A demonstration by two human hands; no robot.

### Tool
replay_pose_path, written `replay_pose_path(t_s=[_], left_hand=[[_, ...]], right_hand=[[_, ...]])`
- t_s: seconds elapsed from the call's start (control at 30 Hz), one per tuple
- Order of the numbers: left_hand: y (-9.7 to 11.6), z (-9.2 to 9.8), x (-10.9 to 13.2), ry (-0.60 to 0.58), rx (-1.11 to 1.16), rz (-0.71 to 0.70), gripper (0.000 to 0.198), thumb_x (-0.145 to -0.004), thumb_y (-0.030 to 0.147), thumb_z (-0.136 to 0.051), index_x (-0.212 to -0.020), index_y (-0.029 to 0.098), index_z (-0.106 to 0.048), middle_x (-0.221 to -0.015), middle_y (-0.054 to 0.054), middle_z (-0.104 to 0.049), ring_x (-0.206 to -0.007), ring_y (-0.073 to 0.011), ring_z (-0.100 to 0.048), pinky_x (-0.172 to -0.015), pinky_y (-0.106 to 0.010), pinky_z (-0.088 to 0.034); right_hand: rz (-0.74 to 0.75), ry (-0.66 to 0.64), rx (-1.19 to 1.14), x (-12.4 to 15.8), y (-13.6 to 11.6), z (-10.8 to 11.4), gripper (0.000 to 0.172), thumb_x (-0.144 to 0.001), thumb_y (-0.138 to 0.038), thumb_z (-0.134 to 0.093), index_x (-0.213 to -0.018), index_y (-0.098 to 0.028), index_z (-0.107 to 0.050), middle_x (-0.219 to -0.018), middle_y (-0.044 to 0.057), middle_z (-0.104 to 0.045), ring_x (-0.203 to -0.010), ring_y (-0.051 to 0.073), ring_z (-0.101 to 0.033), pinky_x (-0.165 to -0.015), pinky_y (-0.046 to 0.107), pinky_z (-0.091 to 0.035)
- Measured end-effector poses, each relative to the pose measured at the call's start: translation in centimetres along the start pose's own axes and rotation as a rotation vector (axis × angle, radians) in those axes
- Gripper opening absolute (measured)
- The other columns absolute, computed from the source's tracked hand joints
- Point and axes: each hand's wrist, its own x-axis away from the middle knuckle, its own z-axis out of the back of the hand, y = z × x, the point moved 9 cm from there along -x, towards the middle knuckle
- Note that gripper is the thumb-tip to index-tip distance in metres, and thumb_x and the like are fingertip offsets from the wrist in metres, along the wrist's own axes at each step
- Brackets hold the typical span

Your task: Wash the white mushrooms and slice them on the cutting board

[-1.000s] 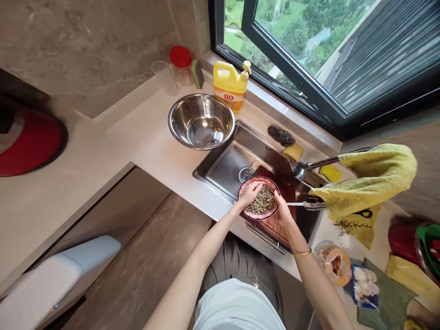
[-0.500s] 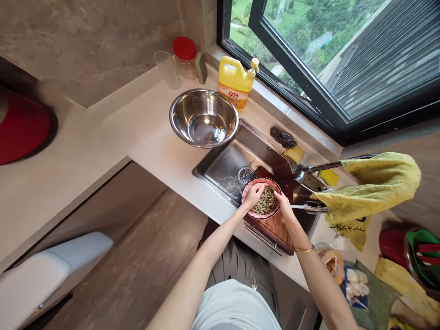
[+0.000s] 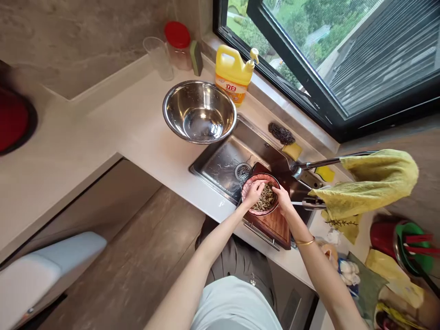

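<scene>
A pinkish-red bowl (image 3: pixel 259 176) with a dark rim sits above the brown wooden cutting board (image 3: pixel 277 227) laid across the sink. Inside it are many small, elongated grey-brown pieces (image 3: pixel 266 200), too small to name surely. My left hand (image 3: pixel 254 193) reaches over the bowl's left side, its fingers curled together inside, next to the pieces. What its fingertips hold, if anything, is hidden. My right hand (image 3: pixel 283 200) grips the bowl's right rim, thumb on the inner edge and fingers outside.
A steel basin (image 3: pixel 200 112) overlaps the sink's (image 3: pixel 223 160) far-left corner. Behind it stands a yellow detergent jug (image 3: pixel 233 75). The faucet (image 3: pixel 302 166), draped with a yellow cloth (image 3: pixel 388 183), juts out at right. Bagged food (image 3: pixel 349 272) lies on the right counter.
The view has shifted slightly, so the basin and counter appear farther left and higher. My left fingers have moved slightly inside the bowl. The right hand keeps its grip on the rim.
</scene>
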Motion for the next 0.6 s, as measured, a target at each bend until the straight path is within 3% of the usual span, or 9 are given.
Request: replay_pose_path(t_s=[0.6], left_hand=[[-0.4, -0.4, 0.1, 0.049, 0.119, 0.081, 0.036, -0.092, 0.041, -0.038, -0.102, 0.021, -0.066, -0.108, -0.005, -0.067, -0.105, -0.0167, -0.059, -0.099, -0.032, -0.043]], right_hand=[[-0.043, 0.008, 0.098, -0.6, -1.1, 0.1, 0.029, -0.064, -0.031, -0.057, -0.09, -0.024, -0.068, -0.08, -0.002, -0.07, -0.089, 0.023, -0.059, -0.086, 0.037, -0.044]])
